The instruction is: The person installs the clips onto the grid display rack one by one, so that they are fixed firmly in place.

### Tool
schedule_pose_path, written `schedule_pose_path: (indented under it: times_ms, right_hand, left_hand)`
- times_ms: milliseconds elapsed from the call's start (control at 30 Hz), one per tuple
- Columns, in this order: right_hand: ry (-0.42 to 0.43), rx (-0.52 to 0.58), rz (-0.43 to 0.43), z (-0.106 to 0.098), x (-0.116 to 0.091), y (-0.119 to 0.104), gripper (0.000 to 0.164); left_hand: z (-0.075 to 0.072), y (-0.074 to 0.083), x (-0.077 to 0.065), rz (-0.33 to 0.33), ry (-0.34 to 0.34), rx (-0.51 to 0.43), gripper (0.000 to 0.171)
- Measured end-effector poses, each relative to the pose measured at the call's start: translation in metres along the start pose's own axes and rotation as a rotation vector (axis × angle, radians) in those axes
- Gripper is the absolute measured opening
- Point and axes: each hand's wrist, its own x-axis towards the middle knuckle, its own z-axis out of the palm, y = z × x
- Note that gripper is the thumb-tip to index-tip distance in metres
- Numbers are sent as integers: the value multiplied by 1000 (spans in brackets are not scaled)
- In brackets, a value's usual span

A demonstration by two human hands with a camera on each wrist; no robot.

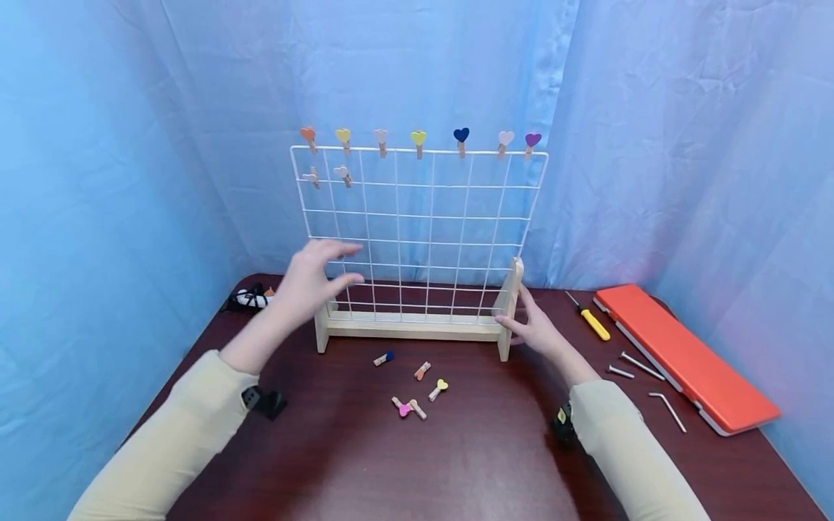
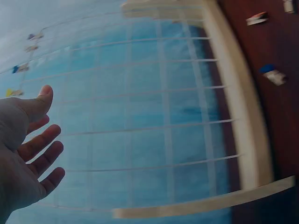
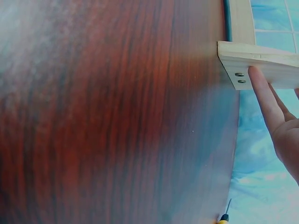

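A white wire grid [image 1: 417,215] stands upright in a wooden stand [image 1: 417,331]. Several heart clothespins, such as a dark blue one [image 1: 461,137], line its top wire; two pale ones [image 1: 344,174] sit on the second wire at left. My left hand [image 1: 313,278], thumb and fingers spread apart with nothing between them, is in front of the grid's lower left; the left wrist view shows the same hand [image 2: 35,144]. With thumb and fingers, my right hand [image 1: 537,329] holds the stand's right end piece [image 3: 252,60]; some of its fingers are hidden behind the wood.
Several loose heart clothespins, one yellow [image 1: 439,391], lie on the dark table [image 1: 456,463] before the stand. At right are a yellow screwdriver [image 1: 594,324], bolts [image 1: 641,366], a hex key [image 1: 670,412] and a red case [image 1: 684,354]. A black-and-white item [image 1: 250,297] lies far left.
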Motion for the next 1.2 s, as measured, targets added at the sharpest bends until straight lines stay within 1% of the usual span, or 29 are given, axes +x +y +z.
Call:
schedule_pose_path:
  times_ms: [67, 167, 267, 333, 400, 467, 567, 667, 800, 867, 967, 1033, 1100, 1200]
  right_hand:
    - [-3, 2, -7, 1, 0, 1, 81]
    - [-2, 5, -18, 1, 1, 2, 80]
    - [1, 10, -25, 1, 2, 3, 79]
    - [-2, 15, -26, 0, 3, 5, 79]
    - [-4, 19, -23, 0, 3, 6, 80]
    - [-7, 23, -19, 1, 3, 6, 80]
    - [-4, 17, -15, 1, 3, 6, 80]
    - [0, 14, -16, 1, 3, 5, 80]
    - [1, 15, -16, 2, 3, 3, 79]
    - [0, 18, -11, 2, 3, 3, 79]
    - [-2, 14, -8, 2, 3, 2, 79]
    - [-1, 15, -8, 2, 3, 2, 79]
    - [-1, 15, -9, 2, 3, 3, 80]
    - [-2, 14, -7, 1, 3, 5, 81]
  left_hand:
    - [16, -4, -13, -12, -58, -9, 48]
    - [45, -14, -29, -26, -144, -13, 47]
    - [76, -25, -45, -38, -245, -13, 43]
    - [94, -32, -54, -55, -318, -10, 40]
    - [108, -38, -62, -73, -385, 8, 37]
    - [119, -42, -68, -88, -428, 18, 34]
    - [129, -48, -71, -116, -473, 29, 31]
    - [136, -51, -71, -125, -508, 6, 30]
    - [143, -53, -68, -104, -556, -16, 30]
    - [145, -54, -67, -78, -569, -31, 28]
    - [146, -56, -66, -31, -574, -56, 24]
    - [147, -58, -66, -1, -563, -64, 20]
    - [147, -59, -65, -4, -552, -73, 18]
    - [146, -61, -64, -21, -512, -85, 15]
